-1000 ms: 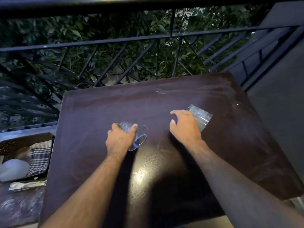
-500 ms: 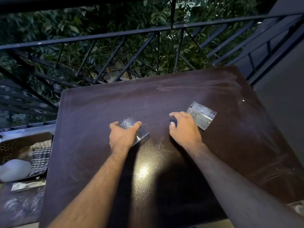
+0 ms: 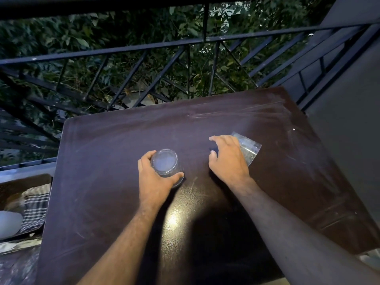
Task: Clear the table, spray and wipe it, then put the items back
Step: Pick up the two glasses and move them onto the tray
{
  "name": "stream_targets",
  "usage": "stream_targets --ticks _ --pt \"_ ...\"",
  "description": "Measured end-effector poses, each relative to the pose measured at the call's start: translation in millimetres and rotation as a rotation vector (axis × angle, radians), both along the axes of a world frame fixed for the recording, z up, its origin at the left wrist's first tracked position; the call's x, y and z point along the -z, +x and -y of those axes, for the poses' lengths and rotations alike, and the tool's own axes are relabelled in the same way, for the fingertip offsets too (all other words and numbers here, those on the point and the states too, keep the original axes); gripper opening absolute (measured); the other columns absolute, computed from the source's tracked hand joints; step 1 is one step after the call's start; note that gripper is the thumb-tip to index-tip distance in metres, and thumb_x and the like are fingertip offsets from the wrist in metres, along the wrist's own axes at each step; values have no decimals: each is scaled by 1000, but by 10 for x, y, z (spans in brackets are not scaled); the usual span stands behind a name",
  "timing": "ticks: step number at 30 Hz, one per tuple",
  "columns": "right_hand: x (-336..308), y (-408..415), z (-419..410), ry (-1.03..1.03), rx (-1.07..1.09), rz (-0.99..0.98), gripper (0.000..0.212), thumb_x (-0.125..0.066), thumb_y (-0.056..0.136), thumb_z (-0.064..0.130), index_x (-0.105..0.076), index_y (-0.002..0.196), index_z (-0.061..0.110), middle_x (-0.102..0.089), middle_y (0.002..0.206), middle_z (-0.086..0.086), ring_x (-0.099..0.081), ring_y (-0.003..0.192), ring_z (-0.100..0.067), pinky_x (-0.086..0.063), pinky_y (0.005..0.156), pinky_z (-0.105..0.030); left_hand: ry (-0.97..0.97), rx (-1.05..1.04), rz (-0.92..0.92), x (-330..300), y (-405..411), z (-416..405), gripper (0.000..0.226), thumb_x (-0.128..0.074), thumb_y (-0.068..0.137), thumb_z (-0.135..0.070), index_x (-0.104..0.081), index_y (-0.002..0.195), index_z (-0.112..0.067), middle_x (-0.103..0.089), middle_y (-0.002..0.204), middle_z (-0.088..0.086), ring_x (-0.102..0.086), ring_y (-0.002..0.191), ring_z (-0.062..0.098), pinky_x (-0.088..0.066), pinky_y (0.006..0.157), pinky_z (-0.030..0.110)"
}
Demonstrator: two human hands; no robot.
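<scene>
Now, from the head view, your left hand (image 3: 155, 179) wraps a clear glass (image 3: 166, 164) standing base-up on the table (image 3: 102, 182), likely being set back in place. Your right hand (image 3: 227, 159) curls over a second glass (image 3: 247, 148) lying tilted just beyond the knuckles; whether its fingers actually grip is hidden.

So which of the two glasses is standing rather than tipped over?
The glass gripped by the left hand; its round end faces up. The other glass, under the right hand, lies tilted.

Black metal railing (image 3: 144, 48), foliage (image 3: 123, 27) behind; grey wall (image 3: 349, 140) right.
</scene>
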State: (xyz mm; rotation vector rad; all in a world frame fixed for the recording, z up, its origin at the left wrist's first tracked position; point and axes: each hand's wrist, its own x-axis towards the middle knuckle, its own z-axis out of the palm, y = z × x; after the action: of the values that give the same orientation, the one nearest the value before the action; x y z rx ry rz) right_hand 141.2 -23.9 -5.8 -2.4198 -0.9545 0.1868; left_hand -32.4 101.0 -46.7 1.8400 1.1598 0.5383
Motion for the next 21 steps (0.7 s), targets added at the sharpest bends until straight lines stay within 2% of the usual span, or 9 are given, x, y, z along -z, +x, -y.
stream_targets --ticks 3,6,8,12,14,15,16,18,21 --pt "14 -2 26 6 -5 4 42 -56 88 12 -58 130 15 -57 129 0 -39 131 -17 -37 110 -34 14 38 -11 37 -7 22 96 -101 50 -33 -38 122 -43 -42 126 -16 -40 107 -30 -32 82 -10" --pt "26 14 62 -9 -8 38 45 -57 87 11 -57 132 13 -56 130 -2 -38 132 -21 -39 111 -39 6 72 -20 56 -23 25 97 -100 51 -33 -38 126 -41 -48 127 -15 -51 106 -13 -37 83 -2" --pt "41 65 85 -59 10 138 53 -62 84 15 -53 136 12 -52 135 -5 -35 137 -27 -34 114 -41 -2 81 -24 63 -33 23 97 -100 51 -35 -36 123 -47 -55 119 -21 -57 101 -3 -38 84 7" --pt "87 279 72 -381 130 248 88 -72 81 33 -26 153 14 -28 157 -18 -16 147 -44 -18 120 -49 -5 71 -47 45 -55 20 97 -100 49 -40 -33 118 -57 -55 106 -34 -55 91 -17 -38 76 4" --pt "130 387 58 -537 170 201 98 -72 82 39 -13 156 15 -24 158 -20 -17 146 -45 -14 121 -51 -11 58 -63 32 -60 30 97 -99 48 -42 -33 116 -59 -56 102 -34 -53 88 -20 -38 74 3" --pt "158 429 54 -584 182 193 99 -72 83 41 -11 157 14 -29 155 -19 -25 144 -42 -14 121 -50 -12 53 -69 26 -56 32 96 -99 48 -43 -33 116 -60 -55 101 -35 -53 87 -21 -37 73 3" --pt "182 467 50 -606 194 205 97 -71 84 39 -12 156 13 -38 150 -16 -34 138 -39 -16 121 -49 -13 51 -72 22 -53 35 96 -98 47 -43 -33 116 -61 -55 101 -36 -52 86 -21 -37 72 3" --pt "197 525 56 -577 214 239 80 -71 84 32 -28 149 11 -52 137 -11 -48 127 -33 -22 119 -47 -20 51 -72 18 -49 38 96 -98 47 -44 -34 116 -61 -54 101 -38 -52 86 -22 -37 72 3" --pt "163 546 123 -366 242 173 64 -78 73 32 -48 127 16 -61 124 -7 -56 115 -28 -36 110 -42 -41 47 -61 29 -54 40 96 -97 46 -45 -37 120 -58 -55 101 -37 -53 87 -22 -38 74 4"
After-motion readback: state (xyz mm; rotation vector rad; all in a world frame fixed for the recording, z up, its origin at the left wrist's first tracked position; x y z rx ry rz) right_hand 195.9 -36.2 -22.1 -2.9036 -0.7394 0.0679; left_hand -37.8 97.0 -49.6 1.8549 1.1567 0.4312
